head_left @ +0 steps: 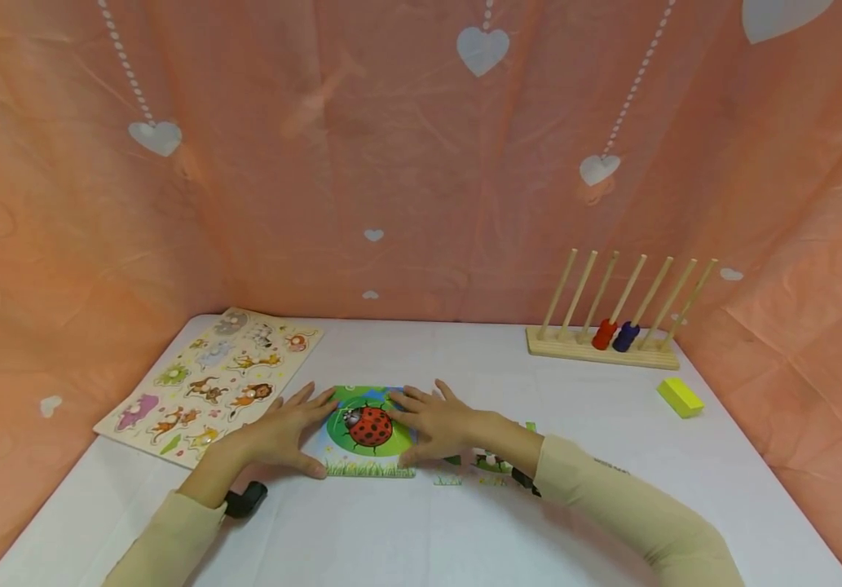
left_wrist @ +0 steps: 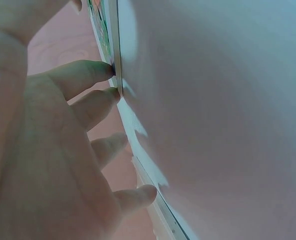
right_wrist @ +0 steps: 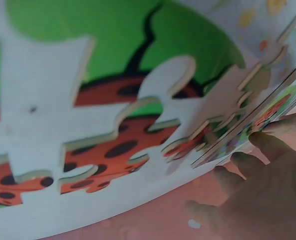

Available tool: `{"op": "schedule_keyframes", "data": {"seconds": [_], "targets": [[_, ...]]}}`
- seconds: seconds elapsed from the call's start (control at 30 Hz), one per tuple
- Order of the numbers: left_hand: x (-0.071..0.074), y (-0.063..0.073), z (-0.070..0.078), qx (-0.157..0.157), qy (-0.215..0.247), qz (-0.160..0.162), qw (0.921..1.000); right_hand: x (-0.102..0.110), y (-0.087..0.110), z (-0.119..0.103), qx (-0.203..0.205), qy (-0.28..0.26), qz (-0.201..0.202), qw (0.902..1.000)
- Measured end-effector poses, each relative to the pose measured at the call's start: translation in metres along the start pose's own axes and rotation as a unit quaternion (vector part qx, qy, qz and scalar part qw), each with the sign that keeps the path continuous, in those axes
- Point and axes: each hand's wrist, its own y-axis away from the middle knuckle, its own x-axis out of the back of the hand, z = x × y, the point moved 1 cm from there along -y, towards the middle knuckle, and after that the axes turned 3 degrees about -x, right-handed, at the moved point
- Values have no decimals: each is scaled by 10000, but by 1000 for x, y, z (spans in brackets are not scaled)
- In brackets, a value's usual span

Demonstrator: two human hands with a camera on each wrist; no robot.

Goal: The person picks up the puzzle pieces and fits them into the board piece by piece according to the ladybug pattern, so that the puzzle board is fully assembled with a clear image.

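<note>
A peach curtain [head_left: 421, 179] printed with white hearts and dotted strings hangs behind and around the white-covered table [head_left: 362, 538]. On my left a wooden animal peg puzzle [head_left: 222, 379] lies flat and askew, while at the far right stands a wooden peg rack [head_left: 563, 347] with seven slanting rods. Two beige sleeves [head_left: 611, 489] reach in from the near side. Between the person's hands, toward the middle of the table, lies the ladybug picture board [head_left: 370, 425], flat, with its strip of grass nearest the person. The left hand [head_left: 279, 436] is at its left edge, fingers spread and fairly straight, fingertips touching the rim; the right hand [head_left: 438, 421] lies at the opposite edge, its fingers spread too, the tips over the picture. Just right of the board, partly hidden by the right forearm, are loose jigsaw pieces [right_wrist: 120, 150], red with black spots and green. A yellow block [head_left: 681, 397] sits near the rack. Smallest are the red beads [head_left: 604, 334] and dark blue beads [head_left: 626, 337], on neighbouring rods.
</note>
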Motion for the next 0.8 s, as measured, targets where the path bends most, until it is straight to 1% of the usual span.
{"op": "schedule_keyframes", "data": {"seconds": [0.23,0.47,0.6,0.8], "targets": [[-1,-1,0,-39,23,-1,10000,-3,3,-3,-6,-263,-162,9995],[-2,-1,-3,-17,-32,34,10000,-4,2,-1,36,-361,-182,9992],[-3,-2,-4,-4,-47,18,10000,-5,1,-2,31,-341,-154,9993],[-2,-1,-5,11,-35,17,10000,-5,-3,-5,-70,-135,-138,9998]]}}
